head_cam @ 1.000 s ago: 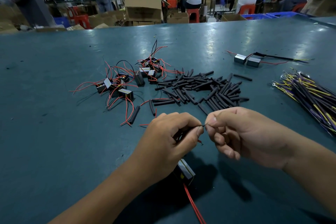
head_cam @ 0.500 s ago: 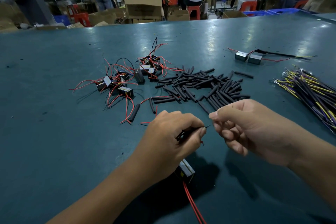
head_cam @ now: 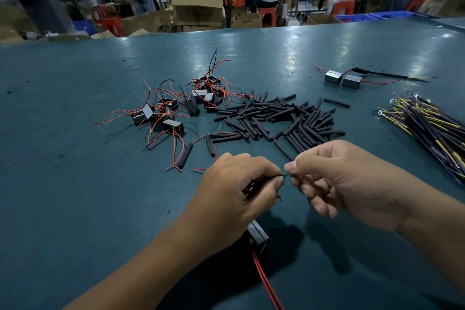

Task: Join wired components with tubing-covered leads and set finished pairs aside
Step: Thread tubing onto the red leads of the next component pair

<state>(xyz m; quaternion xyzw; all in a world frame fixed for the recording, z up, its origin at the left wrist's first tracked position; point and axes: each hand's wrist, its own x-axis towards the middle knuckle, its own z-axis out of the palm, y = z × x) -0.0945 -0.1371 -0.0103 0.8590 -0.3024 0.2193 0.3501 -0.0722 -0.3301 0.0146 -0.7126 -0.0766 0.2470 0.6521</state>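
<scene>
My left hand (head_cam: 239,194) pinches thin black leads between thumb and forefinger near the table's front. My right hand (head_cam: 347,181) pinches the tips of the same leads (head_cam: 283,175), fingertip to fingertip with the left. A small black component (head_cam: 256,235) with two red wires (head_cam: 266,282) hangs below my left hand. Loose black tubing pieces (head_cam: 276,118) lie in a heap at mid-table. Several black components with red wires (head_cam: 173,111) lie left of the heap. A joined pair (head_cam: 343,79) with a tubing-covered lead rests at the far right.
A bundle of yellow and purple wires with ring terminals (head_cam: 432,128) lies along the right edge. The teal table (head_cam: 63,184) stretches wide. Behind it stand cardboard boxes (head_cam: 198,5), red stools and people at other benches.
My right hand pulled slightly away from the left hand's wire tips half a second ago, then came back. Both hands now pinch the leads together again.
</scene>
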